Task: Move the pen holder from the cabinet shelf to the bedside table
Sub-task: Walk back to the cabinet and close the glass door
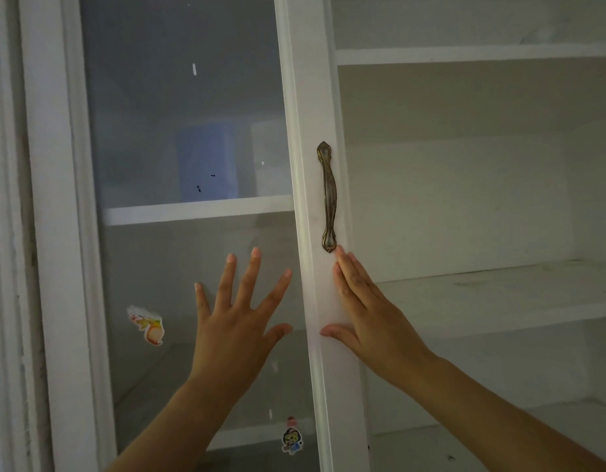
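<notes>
cabinet: white, shelves bare right of the handle
hands: left hand fingers splayed on glass; right hand fingers together, flat on frame
step: we press evenly, sliding the door; blue shape behind glass may be our pen holder

Your left hand and right hand enter from the lower edge of the frame on bare forearms: no sleeves, rings, watch or gloves visible. Your fingernails are short and unpainted.

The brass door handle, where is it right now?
In the head view, the brass door handle sits upright on the white door frame, right of centre, just above the right hand's fingertips and beside the glass pane.
</notes>
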Available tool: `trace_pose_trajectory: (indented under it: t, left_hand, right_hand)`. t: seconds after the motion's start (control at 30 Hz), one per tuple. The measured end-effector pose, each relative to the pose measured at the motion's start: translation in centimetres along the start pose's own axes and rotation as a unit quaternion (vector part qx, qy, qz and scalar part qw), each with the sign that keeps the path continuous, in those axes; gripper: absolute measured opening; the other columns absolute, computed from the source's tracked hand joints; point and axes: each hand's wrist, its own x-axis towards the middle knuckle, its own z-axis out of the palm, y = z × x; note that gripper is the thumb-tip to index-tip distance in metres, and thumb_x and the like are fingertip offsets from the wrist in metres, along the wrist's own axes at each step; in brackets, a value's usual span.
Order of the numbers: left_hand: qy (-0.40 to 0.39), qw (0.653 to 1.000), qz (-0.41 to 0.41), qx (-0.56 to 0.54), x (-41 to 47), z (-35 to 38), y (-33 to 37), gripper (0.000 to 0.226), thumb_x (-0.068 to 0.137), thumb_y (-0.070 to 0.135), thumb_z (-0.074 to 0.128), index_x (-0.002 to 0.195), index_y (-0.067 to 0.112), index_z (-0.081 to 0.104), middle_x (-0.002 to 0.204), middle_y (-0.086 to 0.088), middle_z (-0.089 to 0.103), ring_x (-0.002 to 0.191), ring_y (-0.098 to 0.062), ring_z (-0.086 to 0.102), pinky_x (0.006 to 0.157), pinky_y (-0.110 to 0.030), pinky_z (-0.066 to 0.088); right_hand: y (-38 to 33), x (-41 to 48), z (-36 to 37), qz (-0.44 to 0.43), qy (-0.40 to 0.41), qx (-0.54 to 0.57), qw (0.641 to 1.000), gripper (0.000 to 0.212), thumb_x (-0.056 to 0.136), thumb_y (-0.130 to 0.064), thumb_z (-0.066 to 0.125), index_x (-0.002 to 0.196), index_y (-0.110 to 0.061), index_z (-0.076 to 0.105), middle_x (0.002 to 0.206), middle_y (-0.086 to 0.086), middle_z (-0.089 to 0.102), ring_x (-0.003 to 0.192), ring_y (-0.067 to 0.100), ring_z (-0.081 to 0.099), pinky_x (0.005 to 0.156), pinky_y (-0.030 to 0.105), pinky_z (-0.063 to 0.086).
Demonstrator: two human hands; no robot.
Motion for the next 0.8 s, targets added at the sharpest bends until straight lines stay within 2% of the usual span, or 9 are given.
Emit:
trace_pose_trajectory:
  t: [0.13,0.3,0.4,0.53,0.67,0.8]
  left_hand:
    - [-0.011,1.000,-0.003,0.008,0.0,0.1,0.0,0.072,0.079,0.064,0.024,0.144,0.034,0.022,0.155,-0.011,0.012,0.139,-0.038,0.010,0.096,-0.068,0.019]
    - [-0.008,1.000,-0.004,0.008,0.0,0.2,0.0,0.072,0.082,0.067,0.030,0.145,0.035,0.017,0.155,-0.008,0.001,0.139,-0.038,0.008,0.097,-0.068,0.018]
    - [-0.021,1.000,-0.009,0.008,0.1,-0.2,0.2,0.073,0.082,0.067,0.033,0.145,0.035,0.017,0.155,-0.009,0.003,0.139,-0.038,0.008,0.096,-0.069,0.020]
    - [-0.059,0.998,-0.018,0.008,0.0,-1.0,0.4,0.070,0.083,0.065,0.025,0.145,0.035,0.017,0.156,-0.010,0.009,0.139,-0.038,0.008,0.095,-0.069,0.021]
    - [-0.085,0.996,-0.023,-0.012,-0.1,-2.1,0.4,0.067,0.084,0.062,0.024,0.145,0.036,0.018,0.154,-0.009,0.012,0.139,-0.035,0.008,0.096,-0.066,0.025]
    - [-0.109,0.993,-0.026,-0.035,-0.3,-3.2,0.2,0.062,0.085,0.061,0.025,0.143,0.039,0.020,0.154,-0.007,0.016,0.139,-0.034,0.014,0.096,-0.062,0.033]
  right_hand:
    - [0.2,-0.1,0.3,0.000,0.006,0.006,1.000,0.089,0.079,-0.053,0.047,0.145,-0.005,0.012,0.157,-0.003,-0.004,0.143,0.010,-0.003,0.102,0.024,0.026]
    - [0.2,-0.1,0.3,0.000,0.004,0.014,1.000,0.092,0.081,-0.046,0.060,0.146,-0.006,0.009,0.156,-0.004,-0.006,0.142,0.008,-0.006,0.103,0.027,0.022]
    - [0.0,-0.2,0.1,0.003,0.009,0.008,1.000,0.092,0.080,-0.043,0.063,0.145,-0.006,0.011,0.156,-0.004,-0.004,0.142,0.009,-0.004,0.104,0.028,0.022]
    - [-0.1,-0.4,-0.2,0.000,0.029,-0.004,1.000,0.084,0.079,-0.045,0.060,0.142,-0.003,0.023,0.155,0.004,0.009,0.141,0.015,0.007,0.101,0.028,0.029]
    - [-0.3,-0.5,-0.7,0.000,0.051,-0.009,0.999,0.081,0.074,-0.040,0.072,0.136,-0.004,0.037,0.151,0.010,0.027,0.137,0.019,0.020,0.098,0.029,0.033]
    - [-0.1,-0.5,-0.9,-0.010,0.070,-0.008,0.997,0.072,0.073,-0.039,0.074,0.131,-0.005,0.045,0.145,0.011,0.041,0.133,0.020,0.029,0.098,0.033,0.039]
